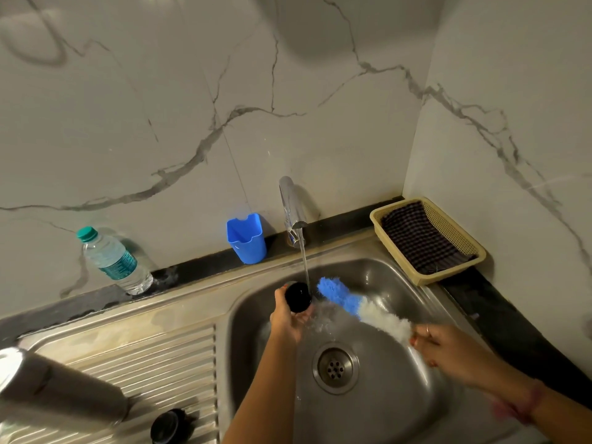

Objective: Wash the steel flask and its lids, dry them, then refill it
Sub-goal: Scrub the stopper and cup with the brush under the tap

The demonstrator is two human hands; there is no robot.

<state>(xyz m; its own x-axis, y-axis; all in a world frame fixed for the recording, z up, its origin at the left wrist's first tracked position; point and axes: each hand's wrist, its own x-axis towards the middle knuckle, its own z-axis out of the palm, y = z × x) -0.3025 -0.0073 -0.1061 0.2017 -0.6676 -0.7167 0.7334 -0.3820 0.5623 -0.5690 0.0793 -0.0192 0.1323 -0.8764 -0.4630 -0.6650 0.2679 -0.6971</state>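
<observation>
You held the small round black lid (298,297) in your left hand (288,322), fingers curled round its lower edge, directly under the stream from the chrome tap (293,206) at 12 o'clock of the stainless steel sink (400,395). Your right hand (448,347) gripped the handle end of the blue-and-white bristle bottle brush (352,304), whose blue tip lay just beside the lid at its 3 o'clock.

The cylindrical steel flask (61,389) lay on its side on the ribbed steel drainboard (144,363), at 9 o'clock of the sink, with a second black lid (169,426) near its 4 o'clock.

Risks from this position:
- A wet lid could have slipped from your fingers and dropped toward the round drain (335,367).
- Water striking the lid could have splashed onto the checked dark cloth (419,238) in the beige plastic basket (461,267) at 2 o'clock, leaving it less fit for drying.
- The flask, lying unrestrained, could have rolled if the drainboard was knocked.
</observation>
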